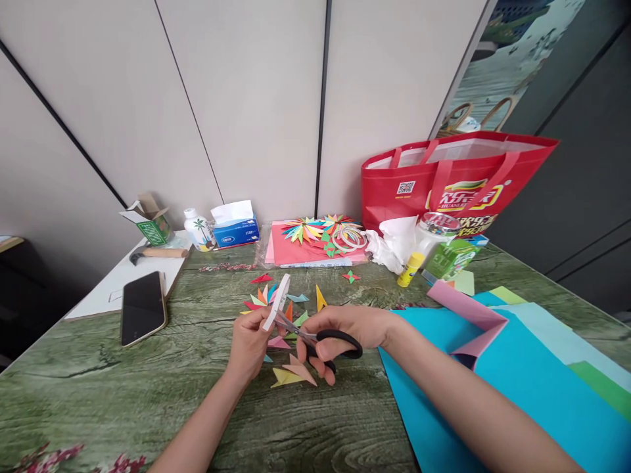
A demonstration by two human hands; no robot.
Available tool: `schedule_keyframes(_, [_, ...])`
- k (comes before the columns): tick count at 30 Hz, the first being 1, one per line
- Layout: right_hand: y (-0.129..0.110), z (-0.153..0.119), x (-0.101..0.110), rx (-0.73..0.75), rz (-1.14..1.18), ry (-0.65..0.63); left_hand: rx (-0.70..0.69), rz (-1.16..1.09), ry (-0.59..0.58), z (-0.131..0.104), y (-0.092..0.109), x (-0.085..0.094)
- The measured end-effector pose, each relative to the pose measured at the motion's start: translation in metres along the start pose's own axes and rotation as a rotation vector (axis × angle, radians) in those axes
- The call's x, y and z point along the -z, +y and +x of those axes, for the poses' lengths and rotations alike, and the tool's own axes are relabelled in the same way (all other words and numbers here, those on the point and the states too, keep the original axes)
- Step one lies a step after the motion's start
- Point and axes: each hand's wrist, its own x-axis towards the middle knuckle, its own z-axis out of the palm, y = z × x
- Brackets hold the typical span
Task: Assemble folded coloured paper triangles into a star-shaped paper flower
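My left hand [250, 343] is closed on a narrow white strip [279, 301], which stands up in a curve from the fingers. Black-handled scissors [340, 343] are in my right hand [345, 328], with fingers through the loops. The scissor blades reach left and meet the strip just beside my left fingertips; how far apart the blades are is hard to tell. Below and around both hands, several small folded paper pieces lie on the table, among them a yellow one [286, 377], a peach one [300, 370] and an orange-yellow one [321, 299].
Blue paper sheets [522, 387] cover the right side, with a folded pink paper [466, 305] on top. Behind stand a red bag [394, 190], a glue stick [410, 270], a tissue pack [236, 231] and a bottle [199, 231]. A phone [144, 309] and a hammer [160, 253] lie left.
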Motion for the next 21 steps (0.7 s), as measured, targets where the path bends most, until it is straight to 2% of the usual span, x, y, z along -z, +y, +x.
schedule_keyframes(8, [0.006,0.004,0.001,-0.013,0.006,0.046,-0.019,0.119,-0.068,-0.003,-0.006,0.002])
schedule_keyframes(18, [-0.004,0.003,-0.006,-0.068,0.049,0.171,-0.027,0.142,-0.042,-0.002,-0.01,0.004])
schedule_keyframes(21, [-0.004,0.003,-0.005,-0.081,0.003,0.132,-0.016,0.151,-0.033,-0.002,-0.008,0.001])
